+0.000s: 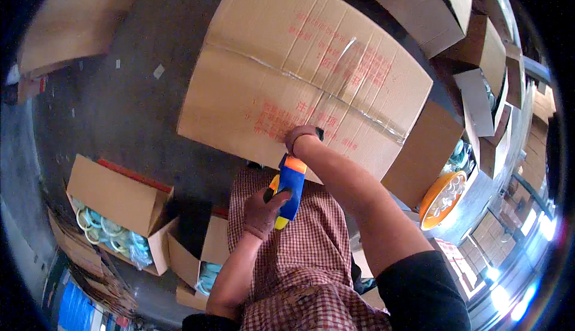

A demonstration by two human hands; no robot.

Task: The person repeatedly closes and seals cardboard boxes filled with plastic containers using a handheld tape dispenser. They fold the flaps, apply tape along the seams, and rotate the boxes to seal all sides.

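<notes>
The single head camera looked steeply down from above, close over the person's forearms and a big cardboard box, its fisheye bending the floor toward the rim.

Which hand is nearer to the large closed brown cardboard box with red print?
Right. The right hand rests on the large closed brown cardboard box at its near edge; the left hand is below it, holding a blue-and-orange tape dispenser.

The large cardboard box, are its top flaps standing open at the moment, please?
No, the large cardboard box has its flaps folded shut, with clear tape along the seam.
</notes>
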